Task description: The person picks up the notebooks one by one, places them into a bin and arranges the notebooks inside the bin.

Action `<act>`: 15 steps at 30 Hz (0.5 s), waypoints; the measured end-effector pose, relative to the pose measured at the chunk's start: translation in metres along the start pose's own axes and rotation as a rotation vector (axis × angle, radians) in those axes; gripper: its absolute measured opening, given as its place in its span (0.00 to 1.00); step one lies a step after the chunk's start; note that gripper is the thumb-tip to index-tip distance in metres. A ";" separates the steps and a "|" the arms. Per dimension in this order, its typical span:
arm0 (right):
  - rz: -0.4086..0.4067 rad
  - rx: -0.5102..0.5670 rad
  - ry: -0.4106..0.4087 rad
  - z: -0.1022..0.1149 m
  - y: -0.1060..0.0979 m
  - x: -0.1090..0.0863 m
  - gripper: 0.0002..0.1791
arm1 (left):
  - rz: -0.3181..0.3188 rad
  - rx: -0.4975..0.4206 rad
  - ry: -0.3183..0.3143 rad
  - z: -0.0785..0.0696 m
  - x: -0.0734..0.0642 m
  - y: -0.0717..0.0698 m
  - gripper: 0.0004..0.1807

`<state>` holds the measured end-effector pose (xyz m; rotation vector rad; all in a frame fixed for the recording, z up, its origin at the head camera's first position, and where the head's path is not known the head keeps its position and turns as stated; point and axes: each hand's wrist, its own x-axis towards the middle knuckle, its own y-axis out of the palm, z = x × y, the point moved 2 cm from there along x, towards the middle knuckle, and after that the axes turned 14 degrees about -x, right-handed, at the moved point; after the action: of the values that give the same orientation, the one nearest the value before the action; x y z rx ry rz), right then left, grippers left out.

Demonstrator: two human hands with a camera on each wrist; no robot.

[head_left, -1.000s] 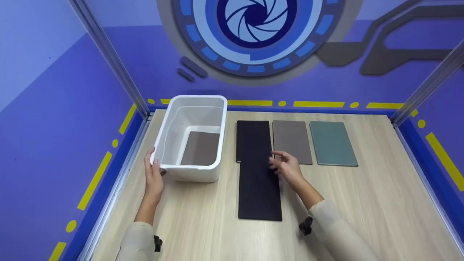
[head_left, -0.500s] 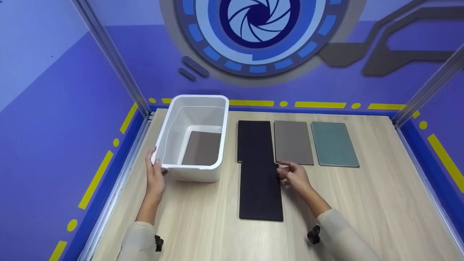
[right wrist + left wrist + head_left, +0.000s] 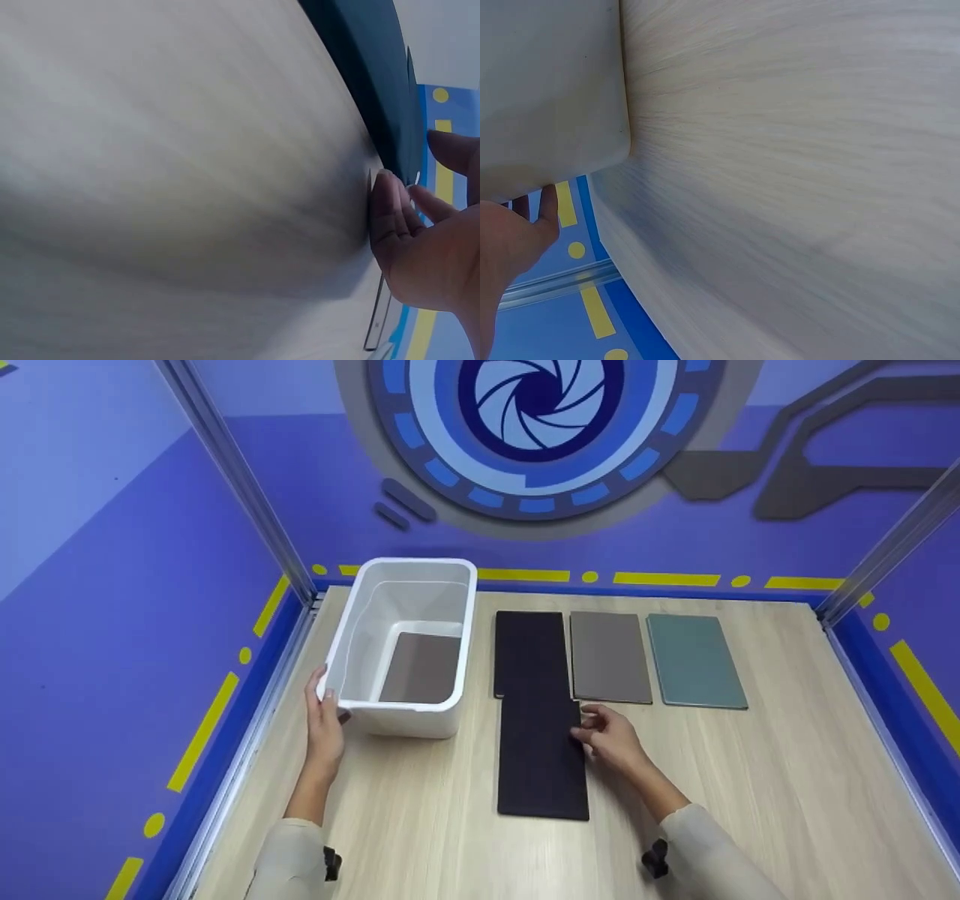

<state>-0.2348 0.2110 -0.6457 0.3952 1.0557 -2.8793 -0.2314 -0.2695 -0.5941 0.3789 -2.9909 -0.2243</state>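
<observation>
My left hand (image 3: 324,731) holds the near left corner of a white plastic bin (image 3: 412,720) in the head view. In the left wrist view its fingers (image 3: 547,206) meet the bin's outer wall. A taupe notebook (image 3: 421,667) lies flat inside the bin. Beside the right edge of the near black notebook (image 3: 541,765) is my right hand (image 3: 615,742), its thumb and fingertips touching or very close to that edge. The right wrist view has the fingers (image 3: 384,206) loosely bent against the dark cover's edge. This notebook lies flat, its top meeting a second black notebook (image 3: 529,652).
Right of the far black notebook lie another taupe notebook (image 3: 610,656) and a green notebook (image 3: 696,660), in a row on the wooden table (image 3: 795,780). Blue walls (image 3: 247,495) with metal corner posts enclose the table's back and sides.
My right hand has slid down along the near black notebook's right edge, moving toward me and slightly right. The notebooks, the bin and my left hand stay put; the head view shifts slightly.
</observation>
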 end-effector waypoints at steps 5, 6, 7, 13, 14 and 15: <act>0.033 -0.058 -0.026 0.003 0.001 -0.002 0.36 | -0.006 0.010 0.012 0.000 0.000 0.001 0.29; 0.040 -0.069 -0.037 0.004 0.001 -0.002 0.38 | -0.008 0.013 0.010 0.000 0.000 0.000 0.29; 0.050 -0.076 -0.049 0.005 0.001 -0.002 0.40 | -0.006 0.015 0.010 0.000 0.000 0.000 0.29; 0.082 -0.143 -0.103 0.010 0.004 -0.002 0.53 | 0.002 0.035 0.001 -0.001 0.000 -0.002 0.29; 0.086 -0.162 -0.100 0.011 0.005 -0.003 0.55 | 0.001 0.038 -0.001 -0.001 0.000 -0.002 0.29; 0.089 -0.186 -0.099 0.012 0.006 -0.004 0.57 | 0.001 0.040 -0.002 -0.001 0.000 -0.002 0.29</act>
<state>-0.2333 0.1985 -0.6396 0.2777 1.2418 -2.6635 -0.2311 -0.2719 -0.5932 0.3812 -3.0012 -0.1645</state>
